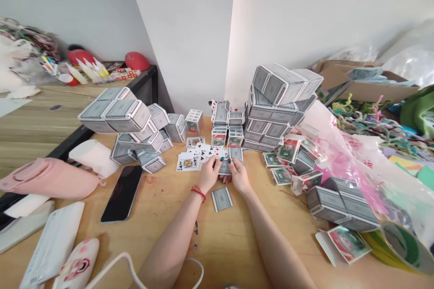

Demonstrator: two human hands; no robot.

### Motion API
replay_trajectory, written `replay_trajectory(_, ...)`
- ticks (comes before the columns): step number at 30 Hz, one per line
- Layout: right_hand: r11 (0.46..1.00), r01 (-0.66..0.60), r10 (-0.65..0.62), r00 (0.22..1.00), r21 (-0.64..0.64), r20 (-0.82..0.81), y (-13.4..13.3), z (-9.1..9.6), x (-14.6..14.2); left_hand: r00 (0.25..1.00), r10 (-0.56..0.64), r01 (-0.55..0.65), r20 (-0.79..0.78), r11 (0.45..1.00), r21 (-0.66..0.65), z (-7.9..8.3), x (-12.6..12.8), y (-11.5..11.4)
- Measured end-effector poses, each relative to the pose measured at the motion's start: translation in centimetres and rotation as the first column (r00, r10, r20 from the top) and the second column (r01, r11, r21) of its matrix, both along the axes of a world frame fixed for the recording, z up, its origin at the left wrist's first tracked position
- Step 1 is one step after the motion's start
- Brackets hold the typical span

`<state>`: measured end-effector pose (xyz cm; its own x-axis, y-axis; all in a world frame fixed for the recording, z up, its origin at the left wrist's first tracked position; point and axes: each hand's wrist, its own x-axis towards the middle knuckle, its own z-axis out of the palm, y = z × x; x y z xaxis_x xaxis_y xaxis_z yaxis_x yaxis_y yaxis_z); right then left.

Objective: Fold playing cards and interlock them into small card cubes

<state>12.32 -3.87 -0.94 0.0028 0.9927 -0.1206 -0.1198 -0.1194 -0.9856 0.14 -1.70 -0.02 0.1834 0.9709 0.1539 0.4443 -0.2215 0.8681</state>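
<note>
Head: left hand [209, 173], right hand [239, 175] pinch cards [224, 168], forearms [181, 228] angled inward.

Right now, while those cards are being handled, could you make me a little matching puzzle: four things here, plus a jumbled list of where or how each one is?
Things
1. Phone
2. Bracelet
3. Cards
4. Roll of tape

Places and states
A. Held between the left hand and the right hand
B. Yellow and green, near the lower right corner
C. Lying flat, dark screen up
D. Red, around the left wrist

Right pairs: 1-C, 2-D, 3-A, 4-B
</note>
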Motion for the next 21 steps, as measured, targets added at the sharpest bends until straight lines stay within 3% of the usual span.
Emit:
replay_trajectory(7, 0.998, -0.014, 0.013, 1.0, -0.06, -0.029, 0.2, 0.06, 0.04, 0.993, 0.044, -0.04, -0.107, 0.999, 0.033, -0.46, 0.27, -0.13)
replay_trajectory(13, 0.998, -0.045, 0.042, 0.995, -0.037, -0.092, 0.21, 0.71, 0.2, 0.998, 0.02, -0.017, -0.058, 0.999, 0.049, -0.63, 0.26, -0.37)
replay_trajectory(21, 1.0, 0.025, -0.026, 0.998, -0.015, -0.063, 0.1, 0.66, -0.35, 0.996, -0.032, 0.031, 0.079, 0.999, 0.013, 0.06, 0.37, -0.56)
